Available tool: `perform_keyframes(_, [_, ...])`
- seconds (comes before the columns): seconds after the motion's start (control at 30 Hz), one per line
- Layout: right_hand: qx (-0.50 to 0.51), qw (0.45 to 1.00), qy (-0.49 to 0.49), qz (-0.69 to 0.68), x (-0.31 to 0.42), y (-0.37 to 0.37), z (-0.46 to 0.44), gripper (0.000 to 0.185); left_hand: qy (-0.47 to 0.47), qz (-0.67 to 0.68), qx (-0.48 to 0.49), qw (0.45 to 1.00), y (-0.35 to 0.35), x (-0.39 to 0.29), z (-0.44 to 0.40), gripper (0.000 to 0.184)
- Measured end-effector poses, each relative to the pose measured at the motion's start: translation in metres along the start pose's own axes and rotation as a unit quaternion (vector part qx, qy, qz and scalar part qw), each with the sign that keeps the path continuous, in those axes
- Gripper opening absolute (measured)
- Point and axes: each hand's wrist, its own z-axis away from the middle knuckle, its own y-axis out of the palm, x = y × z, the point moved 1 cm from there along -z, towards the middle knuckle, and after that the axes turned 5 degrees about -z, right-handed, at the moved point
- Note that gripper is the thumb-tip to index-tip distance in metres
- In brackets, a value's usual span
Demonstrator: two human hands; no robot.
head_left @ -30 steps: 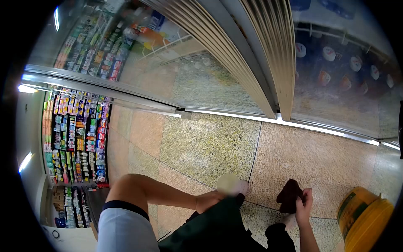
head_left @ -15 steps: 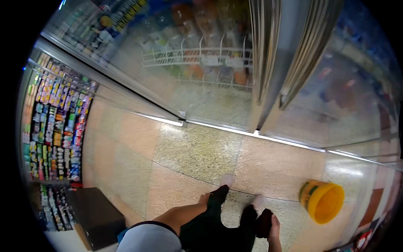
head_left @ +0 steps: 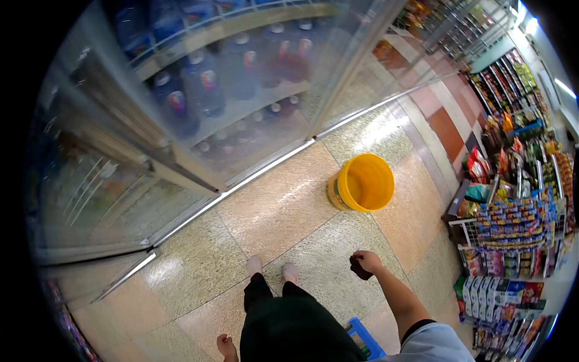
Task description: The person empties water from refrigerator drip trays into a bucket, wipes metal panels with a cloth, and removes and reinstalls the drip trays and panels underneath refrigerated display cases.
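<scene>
My right hand [head_left: 369,262] is closed around a dark maroon cloth [head_left: 360,269], held out to the right of my body above the floor. Ahead of that hand, a yellow bucket [head_left: 339,192] stands on the tiles, its open mouth facing up toward me, with nothing seen inside. My left hand [head_left: 226,346] hangs low beside my dark apron [head_left: 295,329], its fingers curled in and nothing visible in them. Neither hand touches the bucket.
Glass cooler doors [head_left: 265,142] run along the left, with large bottles [head_left: 205,90] behind them. On the right stand snack shelves [head_left: 512,226] full of packets. A blue plastic object [head_left: 367,339] shows beside my right hip.
My view has swung to the right, bringing the bucket nearer the middle and the snack shelves into sight. My right hand, still gripping the cloth, has moved outward from my leg.
</scene>
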Motion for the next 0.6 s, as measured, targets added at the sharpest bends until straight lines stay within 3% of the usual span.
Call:
perform_keyframes(0.1, [0.02,0.999,0.049,-0.01,-0.022,0.011,-0.035,0.047,0.017,-0.018,0.039,0.999,0.018,-0.033,-0.001,0.021])
perform_keyframes(0.17, [0.023,0.996,0.081,-0.031,-0.024,0.017,-0.064,0.051,0.084,-0.155,0.089,0.98,0.029,-0.082,0.001,0.023])
perform_keyframes(0.23, [-0.039,0.99,0.069,-0.12,-0.049,0.041,-0.107,0.052,0.13,-0.166,0.113,0.971,0.046,-0.106,-0.008,0.03])
perform_keyframes(0.27, [-0.044,0.973,0.089,-0.208,-0.064,0.052,-0.133,0.054,0.119,-0.269,0.153,0.944,0.057,-0.128,-0.008,0.044])
perform_keyframes(0.3, [-0.048,0.948,0.11,-0.294,-0.075,0.06,-0.156,0.056,0.104,-0.37,0.191,0.904,0.064,-0.143,-0.008,0.057])
perform_keyframes(0.33, [-0.062,0.921,0.116,-0.368,-0.076,0.066,-0.171,0.055,0.099,-0.384,0.195,0.897,0.075,-0.143,-0.013,0.057])
perform_keyframes(0.4, [-0.058,0.847,0.157,-0.505,-0.08,0.077,-0.202,0.061,-0.069,-0.533,0.312,0.783,0.101,-0.131,-0.029,0.093])
perform_keyframes(0.43, [-0.038,0.801,0.191,-0.566,-0.087,0.082,-0.221,0.068,-0.073,-0.542,0.313,0.776,0.109,-0.126,-0.029,0.093])
perform_keyframes(0.5, [0.042,0.748,0.215,-0.626,-0.086,0.074,-0.236,0.081,-0.119,-0.539,0.327,0.767,0.124,-0.115,-0.017,0.114])
perform_keyframes(0.6, [0.065,0.682,0.225,-0.693,-0.041,0.023,-0.221,0.097,-0.089,-0.549,0.325,0.765,0.122,-0.122,-0.012,0.118])
